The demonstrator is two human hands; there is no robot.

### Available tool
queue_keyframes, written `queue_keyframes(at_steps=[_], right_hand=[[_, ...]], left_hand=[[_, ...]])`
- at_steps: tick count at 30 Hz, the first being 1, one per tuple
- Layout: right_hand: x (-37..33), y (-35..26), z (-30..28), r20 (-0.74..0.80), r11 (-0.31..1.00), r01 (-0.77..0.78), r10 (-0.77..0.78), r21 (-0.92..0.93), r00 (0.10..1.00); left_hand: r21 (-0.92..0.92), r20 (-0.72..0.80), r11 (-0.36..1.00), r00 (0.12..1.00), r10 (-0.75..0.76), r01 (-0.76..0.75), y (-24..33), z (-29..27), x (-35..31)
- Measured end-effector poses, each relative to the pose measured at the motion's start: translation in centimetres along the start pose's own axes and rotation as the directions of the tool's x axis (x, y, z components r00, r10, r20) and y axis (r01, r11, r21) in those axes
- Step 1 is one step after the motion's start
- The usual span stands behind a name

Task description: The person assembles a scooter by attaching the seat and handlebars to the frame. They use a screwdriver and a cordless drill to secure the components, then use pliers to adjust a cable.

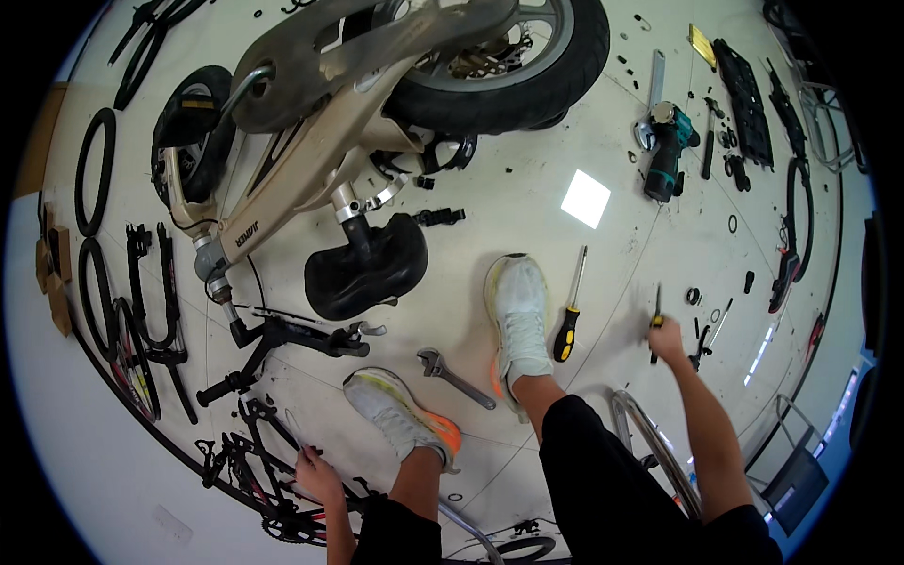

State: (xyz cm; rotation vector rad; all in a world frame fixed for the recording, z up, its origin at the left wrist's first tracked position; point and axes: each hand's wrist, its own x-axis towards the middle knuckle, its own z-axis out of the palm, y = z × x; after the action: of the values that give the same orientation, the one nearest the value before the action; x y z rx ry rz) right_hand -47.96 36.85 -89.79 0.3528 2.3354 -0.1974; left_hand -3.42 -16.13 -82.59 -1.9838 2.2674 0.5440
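Observation:
My right hand (667, 341) is closed around a small yellow-and-black screwdriver (656, 322), held upright on the floor's right side with its thin shaft pointing away from me. At lower left, my left hand (320, 478) pinches a thin, pale, wire-like piece (294, 428); its exact kind is unclear. A black bicycle frame (252, 447) shows just beyond and beside that hand. Between my hands, an adjustable wrench (456, 379) lies by my shoes. A larger yellow-and-black screwdriver (567, 331) rests right of my right shoe (520, 311).
A beige electric bike (311, 174) lies on its side ahead, its black saddle (367, 268) toward me. A teal-and-black power drill (665, 155) lies at the far right among hand tools. Tyres (94, 174) and a fork (155, 292) line the left. Chrome tubing (650, 447) rises beside my right leg.

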Motion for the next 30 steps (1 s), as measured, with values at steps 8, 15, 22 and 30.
queue_keyframes(at_steps=[8, 15, 22, 30], right_hand=[[-7.1, -22.0, -5.9, 0.149, 0.698, 0.367, -0.56, 0.615, 0.815], [-11.0, -35.6, -0.7, 0.412, 0.741, 0.487, -0.665, 0.462, 0.622], [-8.1, -39.2, 1.3, 0.382, 0.72, 0.633, -0.69, 0.284, 0.614], [-8.9, -42.3, 1.2, 0.404, 0.71, 0.691, -0.677, 0.136, 0.615]], left_hand=[[0.17, 0.229, 0.948, 0.946, 0.229, -0.27, 7.2, -3.2, 1.0], [-0.349, -0.003, 0.562, 0.601, 0.799, -0.75, 32.9, -7.2, 3.6], [-0.002, -0.176, 0.34, 0.335, 0.925, -0.94, 35.8, -0.6, 4.6], [0.078, -0.304, 0.309, 0.273, 0.913, -0.948, 35.7, 0.5, 4.7]])
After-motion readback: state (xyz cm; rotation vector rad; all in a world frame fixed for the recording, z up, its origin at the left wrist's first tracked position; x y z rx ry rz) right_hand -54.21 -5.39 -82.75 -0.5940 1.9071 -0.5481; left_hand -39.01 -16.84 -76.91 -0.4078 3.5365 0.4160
